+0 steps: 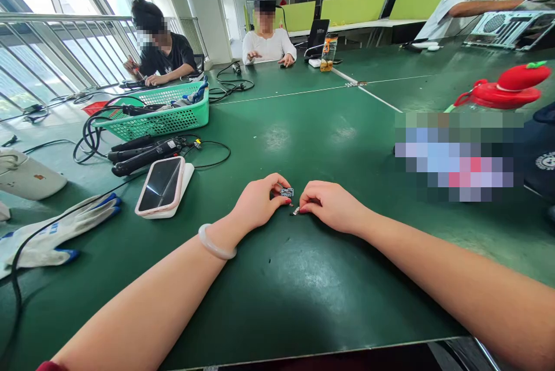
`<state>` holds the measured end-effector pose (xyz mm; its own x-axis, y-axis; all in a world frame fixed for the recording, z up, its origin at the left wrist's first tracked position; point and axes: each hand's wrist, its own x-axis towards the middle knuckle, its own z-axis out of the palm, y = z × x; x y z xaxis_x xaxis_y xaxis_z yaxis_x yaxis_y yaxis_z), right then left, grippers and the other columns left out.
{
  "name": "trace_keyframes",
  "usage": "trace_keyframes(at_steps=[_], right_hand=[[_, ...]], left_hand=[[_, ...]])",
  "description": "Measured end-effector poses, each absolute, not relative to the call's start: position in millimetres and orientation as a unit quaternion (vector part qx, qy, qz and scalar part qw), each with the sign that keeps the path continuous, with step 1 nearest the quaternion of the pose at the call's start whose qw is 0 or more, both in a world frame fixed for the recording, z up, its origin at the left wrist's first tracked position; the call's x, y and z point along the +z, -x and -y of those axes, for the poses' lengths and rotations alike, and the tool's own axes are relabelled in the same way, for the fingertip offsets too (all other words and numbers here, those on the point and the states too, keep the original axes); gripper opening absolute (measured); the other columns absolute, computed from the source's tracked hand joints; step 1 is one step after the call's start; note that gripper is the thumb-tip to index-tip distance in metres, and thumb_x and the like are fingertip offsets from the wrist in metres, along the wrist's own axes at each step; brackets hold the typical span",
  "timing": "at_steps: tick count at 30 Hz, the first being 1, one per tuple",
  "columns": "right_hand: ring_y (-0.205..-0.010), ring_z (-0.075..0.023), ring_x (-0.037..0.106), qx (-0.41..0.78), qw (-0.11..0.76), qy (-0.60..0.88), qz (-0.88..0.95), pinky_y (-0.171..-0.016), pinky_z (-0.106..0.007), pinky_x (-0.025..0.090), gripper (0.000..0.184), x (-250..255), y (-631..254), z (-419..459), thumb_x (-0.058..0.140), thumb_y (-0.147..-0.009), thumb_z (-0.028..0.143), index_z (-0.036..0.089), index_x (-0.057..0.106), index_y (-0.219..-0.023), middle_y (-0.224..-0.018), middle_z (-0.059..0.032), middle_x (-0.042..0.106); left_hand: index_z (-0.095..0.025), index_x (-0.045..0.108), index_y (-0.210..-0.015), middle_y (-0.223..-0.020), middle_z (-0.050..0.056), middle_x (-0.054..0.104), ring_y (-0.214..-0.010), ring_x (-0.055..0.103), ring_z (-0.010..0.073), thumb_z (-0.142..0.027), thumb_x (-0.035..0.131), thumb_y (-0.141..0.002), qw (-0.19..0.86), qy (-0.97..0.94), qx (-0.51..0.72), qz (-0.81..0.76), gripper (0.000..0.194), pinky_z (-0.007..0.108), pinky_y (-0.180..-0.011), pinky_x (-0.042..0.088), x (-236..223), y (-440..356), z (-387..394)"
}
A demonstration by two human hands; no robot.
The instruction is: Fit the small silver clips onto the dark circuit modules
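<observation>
Between the thumb and fingers of my left hand [258, 202] is a small dark circuit board [287, 192] with pale markings. My right hand [332, 206] pinches a tiny silvery piece [296, 211] at its fingertips, just below and to the right of the board. The piece is too small to name. Both hands are low over the green table [299, 278], with only a narrow gap between them. A pale bangle [217, 242] circles my left wrist.
To the left lie a phone [160, 185], a black corded tool [147, 154], a work glove [65, 226] and a green basket [156, 119] of tools. A red-topped object [503, 93] stands right. Several people sit or stand around the table; a metal computer case [507, 30] is at far right.
</observation>
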<state>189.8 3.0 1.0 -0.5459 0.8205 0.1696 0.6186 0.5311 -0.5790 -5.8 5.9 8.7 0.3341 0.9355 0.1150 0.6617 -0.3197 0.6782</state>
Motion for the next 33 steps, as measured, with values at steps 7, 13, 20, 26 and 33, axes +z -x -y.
trace_keyframes(at_steps=[7, 13, 20, 26, 33], right_hand=[[-0.073, -0.0134, 0.057, 0.201, 0.212, 0.425, 0.857, -0.069, -0.028, 0.044, 0.008, -1.1, -189.4, -1.0, 0.059, -0.084, 0.021, 0.021, 0.066, -0.08, -0.084, -0.0009, 0.062], [-0.079, -0.0146, 0.059, 0.173, 0.198, 0.387, 0.884, -0.074, -0.029, 0.045, 0.013, -5.9, -186.5, 0.3, 0.056, -0.086, 0.021, 0.022, 0.069, -0.083, -0.089, -0.0018, 0.064], [-0.075, -0.0136, 0.056, 0.192, 0.22, 0.416, 0.861, -0.07, -0.027, 0.043, 0.011, -1.7, -188.3, 0.0, 0.059, -0.083, 0.019, 0.021, 0.065, -0.074, -0.082, -0.0004, 0.062], [-0.071, -0.0138, 0.056, 0.191, 0.286, 0.428, 0.836, -0.066, -0.027, 0.043, 0.011, 3.3, -189.2, 1.0, 0.057, -0.082, 0.018, 0.021, 0.063, -0.073, -0.079, -0.0011, 0.063], [-0.074, -0.0133, 0.059, 0.16, 0.331, 0.407, 0.836, -0.067, -0.026, 0.045, 0.014, 2.6, -187.7, 4.9, 0.055, -0.085, 0.021, 0.021, 0.066, -0.077, -0.083, -0.0018, 0.065]], left_hand=[[-0.023, 0.061, -0.092, -0.083, -0.001, 0.067, -0.077, 0.062, 0.0151, -0.026, 0.065, -0.074, 0.256, -0.775, 0.256, -0.518, 0.018, 0.03, -0.077, 0.049, 7.9, 5.4, -6.0], [-0.023, 0.061, -0.092, -0.084, -0.001, 0.067, -0.079, 0.062, 0.015, -0.025, 0.063, -0.076, 0.249, -0.781, 0.251, -0.515, 0.017, 0.029, -0.075, 0.048, 8.1, 5.7, -6.0], [-0.022, 0.061, -0.092, -0.085, 0.0, 0.068, -0.081, 0.062, 0.0153, -0.025, 0.063, -0.076, 0.263, -0.779, 0.253, -0.509, 0.016, 0.029, -0.075, 0.048, 7.4, 6.5, -6.4], [-0.021, 0.061, -0.089, -0.085, -0.001, 0.07, -0.08, 0.064, 0.0149, -0.023, 0.068, -0.072, 0.3, -0.771, 0.27, -0.493, 0.019, 0.029, -0.077, 0.048, 9.4, 5.5, -4.9], [-0.02, 0.06, -0.084, -0.081, -0.002, 0.069, -0.079, 0.064, 0.0142, -0.025, 0.073, -0.068, 0.36, -0.769, 0.271, -0.453, 0.02, 0.027, -0.076, 0.048, 14.0, 2.3, 0.6]])
